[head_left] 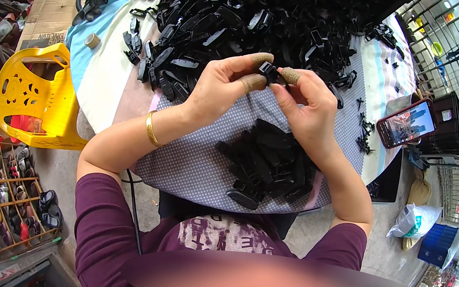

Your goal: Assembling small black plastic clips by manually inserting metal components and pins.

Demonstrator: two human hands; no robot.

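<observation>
Both my hands meet over the table, holding one small black plastic part (267, 70). My left hand (220, 86) pinches its left end between thumb and forefinger, both in tan fingertip covers. The fingers of my right hand (310, 105) are closed on its right end; a tan cover shows there too. What exactly the part is, I cannot make out. Just below my hands lies a small heap of black plastic pieces (265, 164), near the table's front edge. Beyond my hands spreads a much larger pile of similar black pieces (243, 12).
The round table has a patterned cloth (179, 163). Small black bits (366, 134) and a propped phone (406, 123) are at the right. A tape roll (92, 40) lies at the left, beside a yellow chair (59, 112). A shoe rack (10, 200) stands lower left.
</observation>
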